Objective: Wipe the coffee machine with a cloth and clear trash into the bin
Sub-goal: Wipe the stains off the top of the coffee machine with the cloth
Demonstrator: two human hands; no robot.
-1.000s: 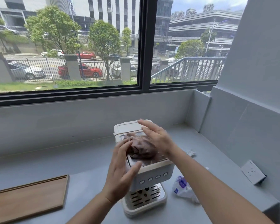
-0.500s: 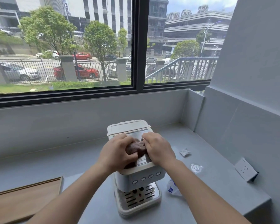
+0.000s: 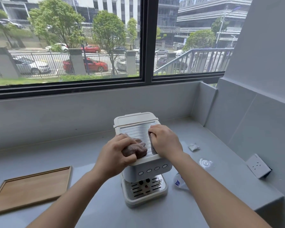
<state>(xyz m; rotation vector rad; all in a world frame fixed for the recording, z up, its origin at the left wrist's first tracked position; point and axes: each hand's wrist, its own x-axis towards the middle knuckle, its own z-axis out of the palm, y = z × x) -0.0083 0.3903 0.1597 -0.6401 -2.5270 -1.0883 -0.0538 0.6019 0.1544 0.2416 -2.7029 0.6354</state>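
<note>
Now my left hand (image 3: 117,155) grips the bunched cloth (image 3: 137,148) on the machine (image 3: 148,169) top's front edge; my right hand (image 3: 166,142) pinches its other end

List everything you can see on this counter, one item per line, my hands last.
coffee machine: one, cream, middle of the counter
cloth: one, brown, on the machine's top
wooden tray: one, light brown, counter's left
crumpled wrapper: one, white, right of the machine
clear lid: one, transparent, nearer than the wrapper
plastic bag: one, white and blue, by the machine's base
socket: one, white, far right
counter: one, grey, below the window
left hand: one, grips the cloth
right hand: one, fingers curled on the cloth's edge
</note>
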